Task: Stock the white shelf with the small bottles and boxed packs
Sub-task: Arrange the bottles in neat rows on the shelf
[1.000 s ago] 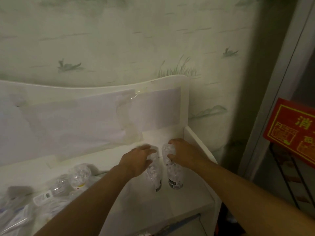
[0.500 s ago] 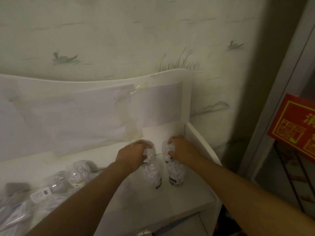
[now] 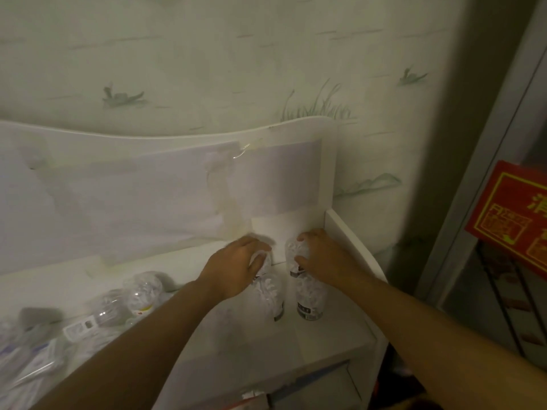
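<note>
bottles of clear crinkly plastic stand at the right end of the white shelf (image 3: 331, 347), in its back corner. left hand (image 3: 236, 269) has its fingers curled over the top of a rear bottle (image 3: 262, 261); right hand (image 3: 321, 254) has its fingers clamped round another rear bottle (image 3: 294, 255). two front bottles (image 3: 270, 294) (image 3: 309, 297) stand upright just at six o'clock of those, each with a dark label band at the base, its writing too small to read. toward eight o'clock, loose bottles (image 3: 142, 291) and film-wrapped packs (image 3: 26, 359) lie on the shelf. at three o'clock hangs a red sign (image 3: 515, 211) with yellow characters.
</note>
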Tool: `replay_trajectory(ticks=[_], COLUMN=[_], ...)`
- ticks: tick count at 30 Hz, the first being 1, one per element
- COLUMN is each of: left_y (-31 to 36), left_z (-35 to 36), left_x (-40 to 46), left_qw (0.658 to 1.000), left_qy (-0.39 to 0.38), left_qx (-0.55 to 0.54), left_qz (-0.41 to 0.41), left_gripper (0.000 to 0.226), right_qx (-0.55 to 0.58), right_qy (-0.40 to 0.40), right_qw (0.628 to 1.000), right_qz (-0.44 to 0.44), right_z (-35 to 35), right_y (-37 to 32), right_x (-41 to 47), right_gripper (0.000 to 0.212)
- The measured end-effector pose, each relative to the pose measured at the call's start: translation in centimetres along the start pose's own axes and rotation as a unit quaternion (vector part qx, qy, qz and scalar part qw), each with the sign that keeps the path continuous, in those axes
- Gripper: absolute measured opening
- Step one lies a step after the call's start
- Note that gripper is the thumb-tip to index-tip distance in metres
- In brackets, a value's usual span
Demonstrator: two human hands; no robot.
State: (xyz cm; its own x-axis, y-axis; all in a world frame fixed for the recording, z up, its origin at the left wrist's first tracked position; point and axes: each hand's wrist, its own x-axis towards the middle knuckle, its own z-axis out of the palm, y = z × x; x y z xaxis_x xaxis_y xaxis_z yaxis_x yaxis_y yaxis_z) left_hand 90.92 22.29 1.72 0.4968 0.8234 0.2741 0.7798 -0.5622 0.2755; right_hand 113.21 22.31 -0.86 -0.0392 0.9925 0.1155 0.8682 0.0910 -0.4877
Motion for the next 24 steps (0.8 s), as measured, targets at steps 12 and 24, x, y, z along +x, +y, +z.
replay_trajectory(ticks=[12, 24], left_y=[2.0, 2.1], left_z=[0.3, 0.4], left_x=[-1.4, -2.6], left_qw=[0.967, 0.972], left_qy=[-0.240, -0.219], left_qx=[0.079, 0.068], left_qz=[-0.031, -0.059], left_gripper=[0.069, 0.076], right_qx=[-0.078, -0.045], right_qy=[-0.174, -0.146], right_qw=[0.981, 0.988], right_qz=[-0.044, -0.015], right_z=[-3.2, -1.8], right_y=[-0.7, -0.6], right_x=[-4.5, -4.2], right_gripper=[0.083, 0.076])
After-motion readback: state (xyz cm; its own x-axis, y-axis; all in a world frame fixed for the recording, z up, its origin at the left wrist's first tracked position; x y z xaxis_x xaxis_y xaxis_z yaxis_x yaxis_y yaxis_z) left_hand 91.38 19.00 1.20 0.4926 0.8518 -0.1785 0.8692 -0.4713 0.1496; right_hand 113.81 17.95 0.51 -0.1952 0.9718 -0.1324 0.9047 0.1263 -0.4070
